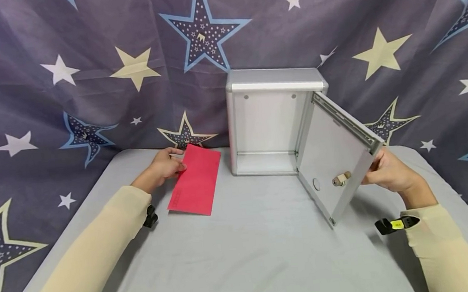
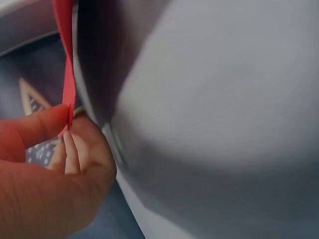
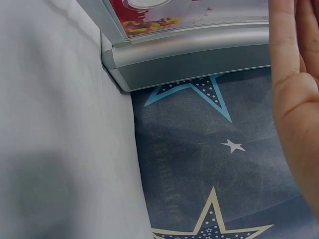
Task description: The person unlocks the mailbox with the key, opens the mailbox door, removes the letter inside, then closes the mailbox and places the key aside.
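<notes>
A red paper envelope [image 1: 197, 181] slants over the tabletop at left of centre. My left hand [image 1: 166, 165] pinches its left edge between thumb and fingers; in the left wrist view the envelope [image 2: 69, 84] appears edge-on. To the right stands a silver metal box [image 1: 276, 78] with its door [image 1: 328, 156] swung out toward me. A brass-coloured lock [image 1: 340, 179] sits on the door's inner face. Behind the door's free edge, my right hand [image 1: 392, 171] touches the outer side, part of it hidden. Straight fingers [image 3: 284, 40] show in the right wrist view beside the door's printed front.
A pale grey cloth covers the table [image 1: 243, 256]. Just behind the box hangs a dark curtain [image 1: 98, 69] patterned with stars. The open door juts forward over the table's right half.
</notes>
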`<move>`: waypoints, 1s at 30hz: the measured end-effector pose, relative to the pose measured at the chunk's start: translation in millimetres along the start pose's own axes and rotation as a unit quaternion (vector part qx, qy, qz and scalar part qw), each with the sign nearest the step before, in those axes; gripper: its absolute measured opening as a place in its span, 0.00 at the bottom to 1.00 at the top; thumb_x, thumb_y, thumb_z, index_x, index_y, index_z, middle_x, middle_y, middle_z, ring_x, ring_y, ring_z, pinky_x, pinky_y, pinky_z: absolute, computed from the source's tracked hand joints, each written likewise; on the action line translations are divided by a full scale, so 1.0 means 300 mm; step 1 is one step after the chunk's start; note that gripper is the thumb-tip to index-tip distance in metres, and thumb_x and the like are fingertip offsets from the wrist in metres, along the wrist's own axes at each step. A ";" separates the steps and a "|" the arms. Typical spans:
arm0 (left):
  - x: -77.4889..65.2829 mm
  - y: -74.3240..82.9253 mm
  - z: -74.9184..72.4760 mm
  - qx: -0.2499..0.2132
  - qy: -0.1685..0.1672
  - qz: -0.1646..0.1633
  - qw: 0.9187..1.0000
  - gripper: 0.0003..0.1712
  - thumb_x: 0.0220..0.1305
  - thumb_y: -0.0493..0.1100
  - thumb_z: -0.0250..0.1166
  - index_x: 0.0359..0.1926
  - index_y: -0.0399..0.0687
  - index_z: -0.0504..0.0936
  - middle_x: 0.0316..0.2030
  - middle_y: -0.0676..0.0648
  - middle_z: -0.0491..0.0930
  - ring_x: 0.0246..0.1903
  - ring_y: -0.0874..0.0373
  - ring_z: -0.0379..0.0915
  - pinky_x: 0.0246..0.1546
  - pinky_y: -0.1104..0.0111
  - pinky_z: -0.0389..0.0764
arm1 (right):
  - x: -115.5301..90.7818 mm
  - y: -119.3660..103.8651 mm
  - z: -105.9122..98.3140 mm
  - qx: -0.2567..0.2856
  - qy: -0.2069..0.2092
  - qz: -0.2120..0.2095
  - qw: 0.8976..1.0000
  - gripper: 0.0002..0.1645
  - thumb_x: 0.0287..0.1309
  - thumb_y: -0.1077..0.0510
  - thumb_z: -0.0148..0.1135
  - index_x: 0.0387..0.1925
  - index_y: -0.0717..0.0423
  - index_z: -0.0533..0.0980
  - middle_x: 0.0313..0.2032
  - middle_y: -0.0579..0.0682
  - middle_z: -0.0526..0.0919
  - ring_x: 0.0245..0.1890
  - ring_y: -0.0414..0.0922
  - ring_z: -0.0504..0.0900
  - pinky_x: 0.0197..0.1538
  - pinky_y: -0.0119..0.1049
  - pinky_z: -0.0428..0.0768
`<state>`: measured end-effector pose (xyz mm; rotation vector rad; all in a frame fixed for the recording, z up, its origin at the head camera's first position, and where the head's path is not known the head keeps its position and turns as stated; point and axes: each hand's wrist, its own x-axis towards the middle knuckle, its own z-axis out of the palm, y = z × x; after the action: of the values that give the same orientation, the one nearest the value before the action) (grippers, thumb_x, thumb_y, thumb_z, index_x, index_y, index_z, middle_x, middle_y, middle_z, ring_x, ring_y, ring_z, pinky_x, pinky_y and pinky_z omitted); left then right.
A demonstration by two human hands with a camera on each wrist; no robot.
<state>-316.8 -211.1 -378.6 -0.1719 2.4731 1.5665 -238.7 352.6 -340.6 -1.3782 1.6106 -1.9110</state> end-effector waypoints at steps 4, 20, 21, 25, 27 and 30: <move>0.004 -0.009 0.025 0.065 0.020 0.013 0.998 0.34 0.62 0.27 0.63 0.69 0.34 0.65 0.57 0.33 0.76 0.39 0.55 0.79 0.29 0.69 0.83 | -0.006 0.000 0.002 -0.008 0.010 0.009 1.000 0.30 0.58 0.87 0.49 0.54 0.64 0.81 0.43 0.50 0.87 0.37 0.38 0.84 0.32 0.33 0.84; -0.004 -0.008 0.030 0.088 0.031 0.022 0.995 0.25 0.66 0.36 0.65 0.63 0.36 0.71 0.45 0.41 0.80 0.32 0.55 0.75 0.29 0.68 0.80 | -0.001 -0.017 0.012 -0.038 0.032 0.027 0.998 0.31 0.56 0.86 0.51 0.51 0.58 0.84 0.40 0.46 0.88 0.34 0.36 0.83 0.31 0.32 0.83; -0.005 -0.007 0.031 0.082 0.033 0.028 0.996 0.25 0.66 0.36 0.65 0.62 0.36 0.72 0.45 0.41 0.80 0.31 0.55 0.75 0.28 0.69 0.80 | 0.000 -0.018 0.014 -0.040 0.034 0.030 0.998 0.31 0.56 0.86 0.51 0.50 0.58 0.84 0.39 0.45 0.88 0.34 0.36 0.83 0.31 0.31 0.83; -0.002 -0.002 0.037 0.062 0.046 0.063 0.995 0.25 0.67 0.37 0.66 0.62 0.36 0.73 0.47 0.40 0.77 0.34 0.51 0.78 0.30 0.69 0.82 | -0.001 -0.021 0.017 -0.042 0.034 0.034 0.998 0.31 0.55 0.86 0.51 0.49 0.57 0.84 0.38 0.44 0.87 0.33 0.36 0.82 0.30 0.32 0.82; 0.004 0.000 0.043 0.053 0.054 0.080 0.994 0.25 0.66 0.38 0.67 0.62 0.37 0.74 0.48 0.40 0.76 0.37 0.48 0.80 0.34 0.67 0.85 | -0.002 -0.020 0.015 -0.041 0.034 0.032 0.998 0.32 0.55 0.87 0.50 0.48 0.58 0.84 0.38 0.45 0.87 0.33 0.36 0.82 0.29 0.32 0.82; 0.011 0.002 0.056 0.033 0.060 0.101 0.992 0.24 0.66 0.37 0.67 0.62 0.37 0.75 0.49 0.40 0.76 0.39 0.43 0.80 0.36 0.62 0.87 | -0.005 -0.012 0.010 -0.035 0.027 0.018 0.999 0.32 0.54 0.88 0.48 0.49 0.61 0.84 0.38 0.46 0.87 0.33 0.36 0.82 0.28 0.34 0.81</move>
<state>-318.4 -195.5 -385.8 -0.0041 2.7066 1.5906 -234.2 353.2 -338.3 -1.3270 1.7314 -1.9032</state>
